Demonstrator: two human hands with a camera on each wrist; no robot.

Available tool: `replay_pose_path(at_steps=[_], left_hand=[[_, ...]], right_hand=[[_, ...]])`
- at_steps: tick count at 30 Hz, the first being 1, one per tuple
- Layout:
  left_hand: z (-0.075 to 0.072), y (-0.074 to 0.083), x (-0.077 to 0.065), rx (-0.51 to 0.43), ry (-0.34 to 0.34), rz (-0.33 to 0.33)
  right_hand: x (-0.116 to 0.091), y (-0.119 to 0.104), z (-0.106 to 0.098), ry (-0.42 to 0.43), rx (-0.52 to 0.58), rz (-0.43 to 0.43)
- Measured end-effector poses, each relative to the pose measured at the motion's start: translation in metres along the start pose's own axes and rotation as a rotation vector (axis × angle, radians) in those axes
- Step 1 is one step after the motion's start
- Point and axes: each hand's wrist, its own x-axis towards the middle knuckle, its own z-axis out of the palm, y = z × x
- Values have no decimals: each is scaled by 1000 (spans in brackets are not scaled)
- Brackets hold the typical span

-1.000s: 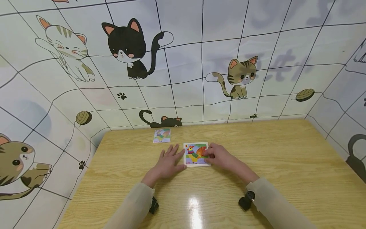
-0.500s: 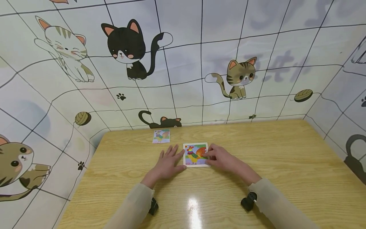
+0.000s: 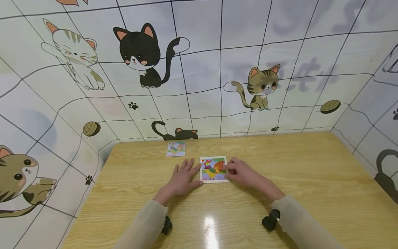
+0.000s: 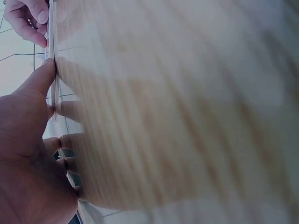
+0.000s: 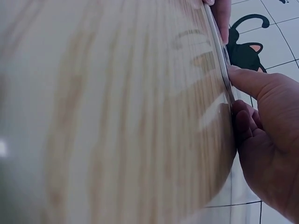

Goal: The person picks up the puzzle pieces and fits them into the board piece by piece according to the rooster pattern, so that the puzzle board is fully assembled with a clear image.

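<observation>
A small square jigsaw puzzle (image 3: 212, 169) in a white frame lies flat on the table, its picture a bright rooster. My left hand (image 3: 183, 181) rests on the table with fingers spread and mostly straight, index finger and thumb touching the puzzle's left edge. On the other side, my right hand (image 3: 244, 172) has bent fingers, with index finger and thumb tips on the right part of the puzzle over the rooster's tail side. Whether they pinch a piece is hidden. In the right wrist view the thumb (image 5: 247, 80) lies at the board's edge (image 5: 219, 44).
A paler rooster picture card (image 3: 176, 149) lies at the back of the wooden table (image 3: 298, 176), up and left of the puzzle. Walls with printed cats (image 3: 203, 76) stand close behind the table and at its sides. Dark wrist cameras (image 3: 269, 221) hang below the sleeves.
The right hand's fingertips shift very slightly at the puzzle's right side, and its forearm edges a little to the right. The left hand stays in place. The head view tilts slightly.
</observation>
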Motion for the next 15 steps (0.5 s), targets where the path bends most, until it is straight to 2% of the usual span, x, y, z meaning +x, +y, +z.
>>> replay_pose_path(at_steps=[15], left_hand=[[4, -1, 4, 36, 5, -10]], right_hand=[[0, 2, -2, -3, 45, 32]])
